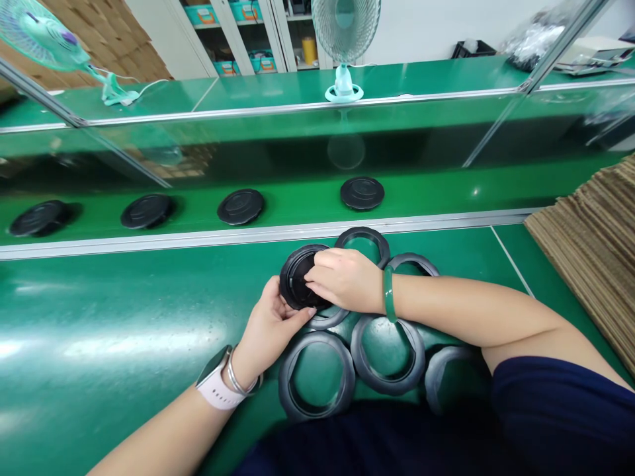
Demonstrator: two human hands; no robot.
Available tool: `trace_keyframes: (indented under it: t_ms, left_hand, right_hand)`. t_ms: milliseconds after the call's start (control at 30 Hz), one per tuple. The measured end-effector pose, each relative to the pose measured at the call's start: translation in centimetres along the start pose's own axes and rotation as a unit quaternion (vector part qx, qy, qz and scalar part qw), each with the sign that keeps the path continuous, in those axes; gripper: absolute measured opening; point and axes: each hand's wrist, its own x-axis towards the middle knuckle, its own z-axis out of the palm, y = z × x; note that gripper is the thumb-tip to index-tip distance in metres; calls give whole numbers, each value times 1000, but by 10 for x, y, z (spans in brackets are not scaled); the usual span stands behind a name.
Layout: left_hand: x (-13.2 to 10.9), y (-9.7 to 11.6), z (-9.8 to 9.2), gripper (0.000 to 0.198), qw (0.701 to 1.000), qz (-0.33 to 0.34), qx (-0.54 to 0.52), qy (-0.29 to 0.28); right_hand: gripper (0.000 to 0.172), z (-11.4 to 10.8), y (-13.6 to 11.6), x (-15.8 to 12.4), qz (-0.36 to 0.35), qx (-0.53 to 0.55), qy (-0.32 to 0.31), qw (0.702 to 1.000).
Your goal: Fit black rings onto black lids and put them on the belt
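My left hand (268,325) grips a black round part (292,277) from its lower left side, with the thumb along the near rim. This part is tilted toward me and shows a ridged rim around a dark hollow. Over its right side lies my right hand (344,277), fingers bent together and their tips at the hollow; the far rim is partly covered. Beneath and around both hands several grey rings lie flat, among them a near ring (288,380) and another ring (418,357). Part of one ring is hidden under the black part.
Beyond a metal rail (198,238), several black round discs lie spaced out on a green belt (297,198). A stack of brown cardboard (590,244) stands at right. A clear panel on a metal frame rises behind the belt, with two fans, one a fan (343,73), on the shelf.
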Motion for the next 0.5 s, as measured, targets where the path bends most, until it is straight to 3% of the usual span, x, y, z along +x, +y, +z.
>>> trace_keyframes:
  t_ms: [233, 500]
  left_hand:
    - [0, 3, 1, 52, 1000, -9, -15, -4]
    - [-1, 3, 1, 53, 1000, -4, -18, -3]
  right_hand:
    - [13, -4, -4, 4, 55, 22, -36, 998]
    - [13, -8, -6, 5, 70, 43, -52, 995]
